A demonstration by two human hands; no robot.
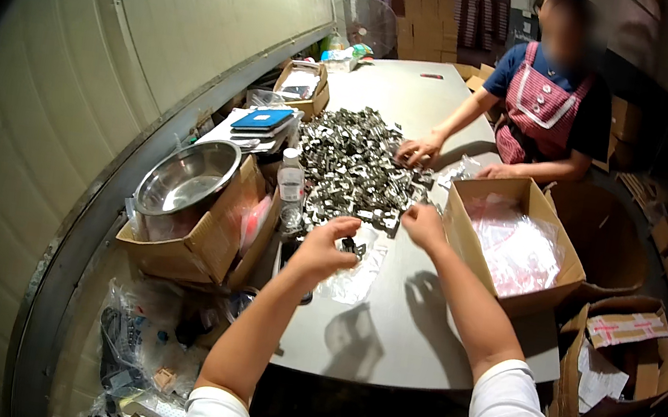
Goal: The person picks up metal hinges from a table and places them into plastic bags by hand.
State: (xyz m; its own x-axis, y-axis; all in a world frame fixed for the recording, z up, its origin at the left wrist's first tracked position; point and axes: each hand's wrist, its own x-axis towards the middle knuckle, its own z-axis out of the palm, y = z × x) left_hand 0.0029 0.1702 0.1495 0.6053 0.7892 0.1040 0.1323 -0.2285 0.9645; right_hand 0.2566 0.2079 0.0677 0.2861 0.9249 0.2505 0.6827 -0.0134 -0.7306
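A heap of small dark metal clips or brackets (351,155) covers the middle of the table. My left hand (326,249) is at the near side of the heap, thumb and fingers apart in a curve. Close beside it lies a clear plastic bag (359,280), with a few dark metal parts (352,247) at its upper end. My right hand (423,224) is at the heap's near right edge. Its fingertips are drawn together; whatever they hold is too small to make out.
Across the table (332,338), a co-worker in a checked apron (539,105) reaches into the heap. A carton of clear bags (510,243) stands at right. At left are a bottle (291,178), a steel bowl (187,178) and a carton (212,242). An opened carton (616,371) sits lower right.
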